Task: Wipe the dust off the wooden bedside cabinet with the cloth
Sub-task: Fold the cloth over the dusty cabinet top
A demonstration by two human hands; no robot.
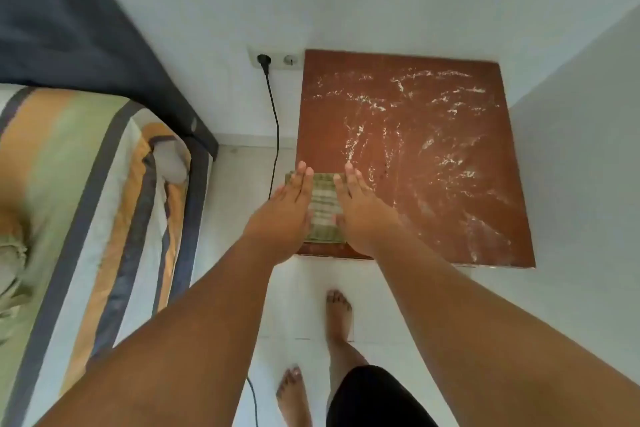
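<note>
Your left hand (289,206) and right hand (358,208) press flat, fingers straight and spread open, on the folded green cloth (323,208) at the near left corner of the dusty wooden bedside cabinet (433,156).

Cloth (323,206) on cabinet (433,156), front-left corner
</note>
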